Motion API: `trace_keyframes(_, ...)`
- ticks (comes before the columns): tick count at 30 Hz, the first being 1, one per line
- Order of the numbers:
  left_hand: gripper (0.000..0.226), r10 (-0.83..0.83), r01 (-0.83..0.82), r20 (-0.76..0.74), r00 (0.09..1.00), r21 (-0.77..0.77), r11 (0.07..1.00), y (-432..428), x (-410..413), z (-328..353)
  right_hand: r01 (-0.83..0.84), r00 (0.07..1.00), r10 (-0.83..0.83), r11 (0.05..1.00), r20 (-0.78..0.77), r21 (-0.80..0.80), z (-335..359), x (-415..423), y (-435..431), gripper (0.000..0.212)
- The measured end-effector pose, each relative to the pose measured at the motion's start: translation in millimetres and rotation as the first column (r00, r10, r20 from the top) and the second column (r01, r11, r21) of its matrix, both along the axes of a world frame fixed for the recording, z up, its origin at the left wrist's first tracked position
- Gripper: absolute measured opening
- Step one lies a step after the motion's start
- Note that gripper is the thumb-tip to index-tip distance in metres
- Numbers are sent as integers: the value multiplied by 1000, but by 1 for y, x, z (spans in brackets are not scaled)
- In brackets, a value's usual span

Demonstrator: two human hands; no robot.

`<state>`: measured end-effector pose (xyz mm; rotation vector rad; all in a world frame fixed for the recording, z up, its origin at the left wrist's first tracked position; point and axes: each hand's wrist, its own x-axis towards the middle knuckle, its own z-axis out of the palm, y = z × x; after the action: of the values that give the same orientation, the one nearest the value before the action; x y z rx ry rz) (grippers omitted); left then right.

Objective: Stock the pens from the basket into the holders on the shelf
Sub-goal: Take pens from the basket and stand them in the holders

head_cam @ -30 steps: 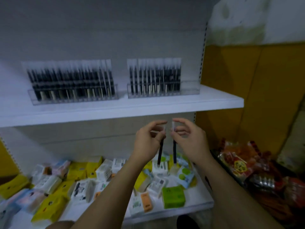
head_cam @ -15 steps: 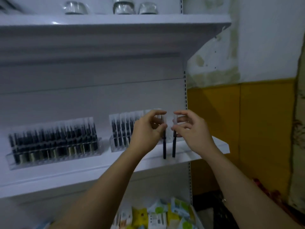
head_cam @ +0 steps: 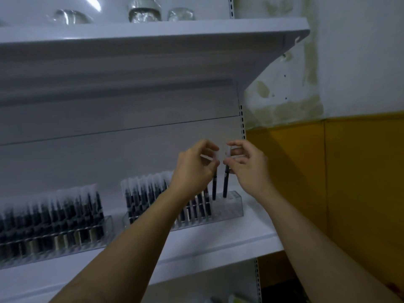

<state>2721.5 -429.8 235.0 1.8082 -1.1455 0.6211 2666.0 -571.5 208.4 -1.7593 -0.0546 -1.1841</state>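
A smooth white shelf (head_cam: 218,243) carries two clear plastic holders: the left holder (head_cam: 65,237) is packed with dark pens, the right holder (head_cam: 231,206) is full except at its right end. Above that end the left hand (head_cam: 194,169) and right hand (head_cam: 247,169), fingers curled, each pinch a slim dark pen by its frosted cap; the left pen (head_cam: 214,189) and right pen (head_cam: 225,184) hang upright, lower ends at the holder's top
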Motion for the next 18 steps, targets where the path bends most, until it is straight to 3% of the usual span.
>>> trace_keyframes(14,12,90,-91,29,996,27,996,-32,53,-7,-64,997,67,995,-29,75,-4,63,-31,37)
trace_keyframes(18,14,79,-78,9,997,-39,996,-29,57,-5,-92,995,93,995,-32,47,-2,67,-32,37)
